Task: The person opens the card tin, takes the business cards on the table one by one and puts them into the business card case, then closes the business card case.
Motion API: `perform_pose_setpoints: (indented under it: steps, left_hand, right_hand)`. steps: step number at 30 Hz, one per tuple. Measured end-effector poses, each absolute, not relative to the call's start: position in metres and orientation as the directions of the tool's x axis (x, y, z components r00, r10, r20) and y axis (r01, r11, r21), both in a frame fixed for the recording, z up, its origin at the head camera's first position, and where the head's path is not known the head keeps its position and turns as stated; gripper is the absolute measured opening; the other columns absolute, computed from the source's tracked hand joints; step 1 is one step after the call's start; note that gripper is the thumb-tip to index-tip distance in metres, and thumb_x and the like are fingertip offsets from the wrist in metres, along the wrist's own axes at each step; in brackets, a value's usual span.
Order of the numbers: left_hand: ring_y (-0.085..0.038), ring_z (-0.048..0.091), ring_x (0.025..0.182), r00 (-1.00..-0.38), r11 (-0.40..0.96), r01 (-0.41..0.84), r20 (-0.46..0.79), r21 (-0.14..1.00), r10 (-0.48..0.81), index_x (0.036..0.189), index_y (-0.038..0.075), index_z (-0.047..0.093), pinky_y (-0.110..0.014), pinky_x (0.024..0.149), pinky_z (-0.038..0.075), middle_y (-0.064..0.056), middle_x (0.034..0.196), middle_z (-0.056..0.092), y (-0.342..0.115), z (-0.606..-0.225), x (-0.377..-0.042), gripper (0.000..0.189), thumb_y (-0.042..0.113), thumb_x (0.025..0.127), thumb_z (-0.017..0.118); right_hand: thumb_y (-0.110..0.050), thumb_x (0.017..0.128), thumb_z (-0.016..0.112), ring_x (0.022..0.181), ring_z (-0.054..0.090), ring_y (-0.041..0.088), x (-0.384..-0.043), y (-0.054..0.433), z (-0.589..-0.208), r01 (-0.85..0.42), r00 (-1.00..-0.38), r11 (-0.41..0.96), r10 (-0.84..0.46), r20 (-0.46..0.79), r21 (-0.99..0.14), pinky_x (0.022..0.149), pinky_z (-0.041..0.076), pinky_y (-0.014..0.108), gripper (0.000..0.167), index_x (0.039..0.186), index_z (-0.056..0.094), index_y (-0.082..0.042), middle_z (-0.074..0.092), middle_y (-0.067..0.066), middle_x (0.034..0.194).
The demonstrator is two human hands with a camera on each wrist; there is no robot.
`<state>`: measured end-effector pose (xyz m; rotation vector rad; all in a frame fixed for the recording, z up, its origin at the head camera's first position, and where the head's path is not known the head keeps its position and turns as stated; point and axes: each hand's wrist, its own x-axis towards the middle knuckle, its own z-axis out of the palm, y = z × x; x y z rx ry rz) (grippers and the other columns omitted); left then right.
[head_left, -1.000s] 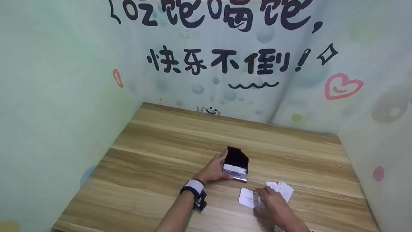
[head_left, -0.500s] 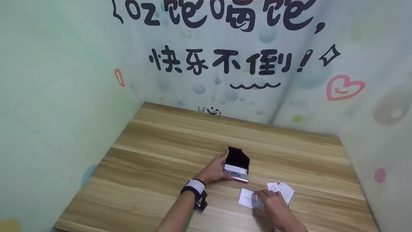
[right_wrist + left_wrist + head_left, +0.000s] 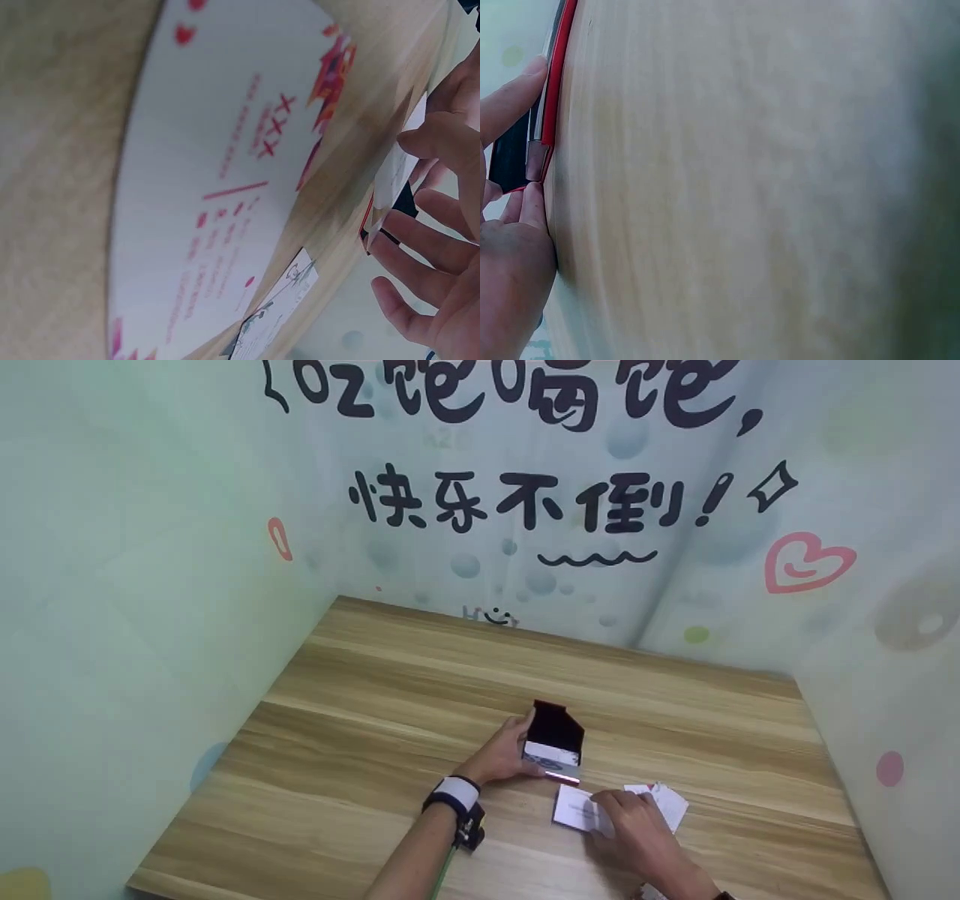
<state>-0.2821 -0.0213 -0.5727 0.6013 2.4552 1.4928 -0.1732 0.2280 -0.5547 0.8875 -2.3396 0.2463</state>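
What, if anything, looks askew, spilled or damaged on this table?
The loose cards near the right hand lie askew: they overlap at different angles instead of forming a square stack. I see no spill or clear damage.

Here's the case (image 3: 555, 729) in my left hand (image 3: 501, 753), the card (image 3: 574, 810) in my right hand (image 3: 637, 826) just nearer me. Loose cards (image 3: 673, 805) lie farther right on the table (image 3: 420, 675).

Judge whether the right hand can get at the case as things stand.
Likely yes: the case is open in the left hand, and the right hand is close, with only its pinched card between.
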Motion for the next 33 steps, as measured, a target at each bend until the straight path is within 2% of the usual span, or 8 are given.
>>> perform_pose_setpoints:
  steps: [8, 16, 19, 26, 33]
  left_hand:
    - [-0.036, 0.037, 0.142, -0.896, 0.411, 0.246, 0.045, 0.878, 0.441, 0.159, 0.006, 0.015, -0.043, 0.123, 0.029, -0.029, 0.152, 0.033, -0.022, -0.572, -0.282, 0.115, 0.017, 0.073, 0.089]
    - [-0.036, 0.039, 0.142, -0.898, 0.4, 0.223, 0.027, 0.889, 0.439, 0.16, 0.008, 0.015, -0.042, 0.124, 0.029, -0.026, 0.153, 0.031, -0.021, -0.574, -0.282, 0.113, 0.017, 0.074, 0.088]
    - [-0.036, 0.038, 0.143, -0.899, 0.397, 0.218, 0.026, 0.892, 0.437, 0.16, 0.008, 0.015, -0.042, 0.124, 0.028, -0.025, 0.153, 0.032, -0.021, -0.574, -0.282, 0.112, 0.013, 0.073, 0.087]
    - [-0.039, 0.045, 0.139, -0.897, 0.384, 0.219, 0.03, 0.897, 0.442, 0.159, 0.005, 0.016, -0.041, 0.12, 0.035, -0.028, 0.153, 0.031, -0.02, -0.572, -0.28, 0.111, 0.007, 0.073, 0.086]
    - [-0.035, 0.037, 0.143, -0.895, 0.407, 0.235, 0.033, 0.883, 0.445, 0.159, 0.002, 0.013, -0.043, 0.124, 0.027, -0.027, 0.154, 0.031, -0.02, -0.571, -0.282, 0.115, 0.013, 0.073, 0.089]
  right_hand:
    - [-0.014, 0.053, 0.092, 0.08, 0.068, 0.022, -0.183, 0.223, -0.546, -0.642, -0.617, 0.766, -0.538, 0.574, 0.028, 0.068, 0.048, 0.038, 0.05, 0.096, 0.066, -0.008, 0.071, 0.005, 0.085]
    - [-0.009, 0.054, 0.09, 0.078, 0.069, 0.023, -0.201, 0.215, -0.544, -0.663, -0.579, 0.747, -0.551, 0.601, 0.046, 0.065, 0.049, 0.038, 0.048, 0.095, 0.067, -0.007, 0.073, 0.006, 0.085]
    - [-0.007, 0.057, 0.089, 0.081, 0.07, 0.025, -0.208, 0.213, -0.543, -0.662, -0.59, 0.749, -0.549, 0.591, 0.036, 0.066, 0.05, 0.038, 0.045, 0.096, 0.067, -0.007, 0.073, 0.008, 0.087]
    - [-0.009, 0.056, 0.09, 0.081, 0.069, 0.027, -0.222, 0.21, -0.542, -0.634, -0.608, 0.772, -0.535, 0.587, 0.048, 0.066, 0.05, 0.04, 0.047, 0.096, 0.066, -0.005, 0.072, 0.009, 0.087]
    - [-0.01, 0.059, 0.088, 0.078, 0.068, 0.028, -0.238, 0.202, -0.54, -0.631, -0.607, 0.774, -0.54, 0.583, 0.06, 0.066, 0.052, 0.041, 0.042, 0.094, 0.065, -0.005, 0.071, 0.009, 0.084]
